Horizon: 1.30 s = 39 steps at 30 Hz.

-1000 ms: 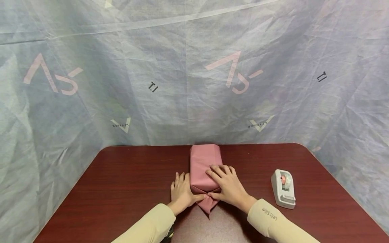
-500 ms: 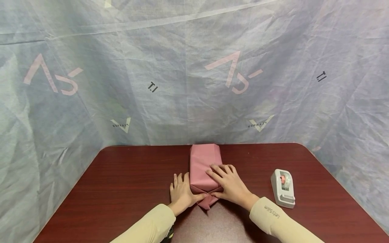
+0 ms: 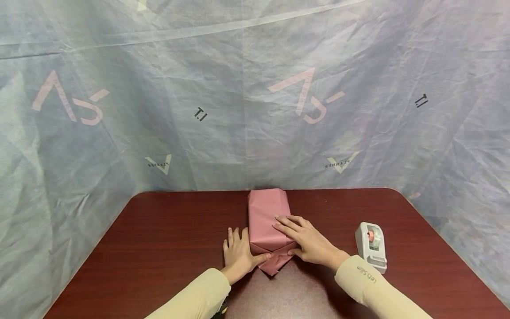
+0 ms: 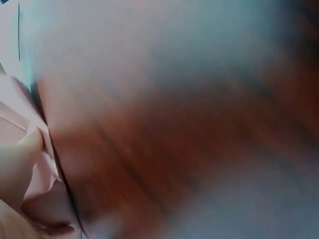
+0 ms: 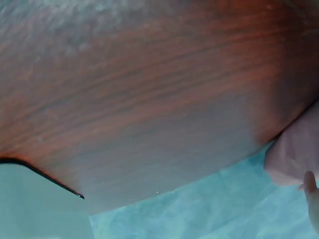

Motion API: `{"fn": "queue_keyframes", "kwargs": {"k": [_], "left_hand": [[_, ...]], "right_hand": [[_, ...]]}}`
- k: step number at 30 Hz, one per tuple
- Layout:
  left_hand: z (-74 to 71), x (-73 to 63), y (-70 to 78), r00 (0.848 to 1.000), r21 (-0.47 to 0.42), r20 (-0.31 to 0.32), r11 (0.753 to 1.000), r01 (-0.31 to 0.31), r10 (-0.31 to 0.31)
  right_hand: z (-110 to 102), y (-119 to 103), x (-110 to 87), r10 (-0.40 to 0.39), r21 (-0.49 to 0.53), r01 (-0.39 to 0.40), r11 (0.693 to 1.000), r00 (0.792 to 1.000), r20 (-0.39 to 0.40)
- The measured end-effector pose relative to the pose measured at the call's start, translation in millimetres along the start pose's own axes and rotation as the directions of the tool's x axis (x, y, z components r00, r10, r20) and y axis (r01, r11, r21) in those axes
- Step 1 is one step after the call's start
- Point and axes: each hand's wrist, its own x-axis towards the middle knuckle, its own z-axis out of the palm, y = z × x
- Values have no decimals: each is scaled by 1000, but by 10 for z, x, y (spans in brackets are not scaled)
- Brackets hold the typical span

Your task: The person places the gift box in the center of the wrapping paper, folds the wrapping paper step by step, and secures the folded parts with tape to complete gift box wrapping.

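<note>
To the near left of the pink wrapped parcel [image 3: 268,217], a cream sleeve [image 3: 195,294] reaches in across the dark red-brown tabletop [image 3: 175,243]; a small dark object [image 3: 220,311] shows partly from under it, too hidden to identify. The left hand [image 3: 239,256] lies against the parcel's left side, its fingers extended and slightly spread, while its thumb stretches across to press the pointed paper flap [image 3: 274,266] at the parcel's near end. The parcel itself stands lengthwise on the tabletop, its far end close to the back edge, below a grey-blue printed cloth [image 3: 223,133] that hangs behind it. The flap (creased, its tip aimed toward the person) sticks out from the parcel's near end. The right hand [image 3: 312,243] comes over the parcel's right side, fingers stretched out and resting on its top, with the thumb touching the flap's right part. Neither hand is curled round anything. A second cream sleeve [image 3: 378,283], with small dark lettering, lies to the parcel's near right. Farther right, well apart from the parcel, sits a white tape dispenser [image 3: 366,252].
</note>
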Motion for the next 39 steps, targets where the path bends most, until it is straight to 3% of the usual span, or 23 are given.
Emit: {"fn": "queue_keyframes", "kwargs": {"k": [5, 10, 16, 19, 26, 31, 36, 39], "left_hand": [[-94, -8, -51, 993, -75, 86, 994, -78, 85], [-186, -10, -99, 985, -106, 140, 990, -90, 104], [-147, -8, -148, 979, -18, 111, 986, -167, 168], [-130, 8, -172, 979, 5, 102, 984, -177, 175], [-147, 43, -179, 983, -50, 120, 989, -136, 141], [-111, 98, -146, 979, -123, 56, 974, -188, 197], [-57, 127, -132, 956, -164, -35, 942, -292, 290], [-54, 160, -113, 918, -99, -71, 913, -395, 389]], "right_hand": [[5, 11, -14, 1, -48, 0, 999, 999, 34], [8, 30, -15, -22, -49, 23, 999, 999, 34], [22, 36, -17, -40, -86, 42, 995, 999, 16], [20, 37, -16, -38, -97, 39, 995, 999, 18], [-4, 32, -16, -28, -98, 32, 995, 999, 39], [-7, 18, -9, -1, -29, 1, 1000, 1000, 20], [13, -11, 6, 47, -3, -47, 999, 999, 1], [21, -18, 13, 67, -4, -67, 998, 998, -5]]}}
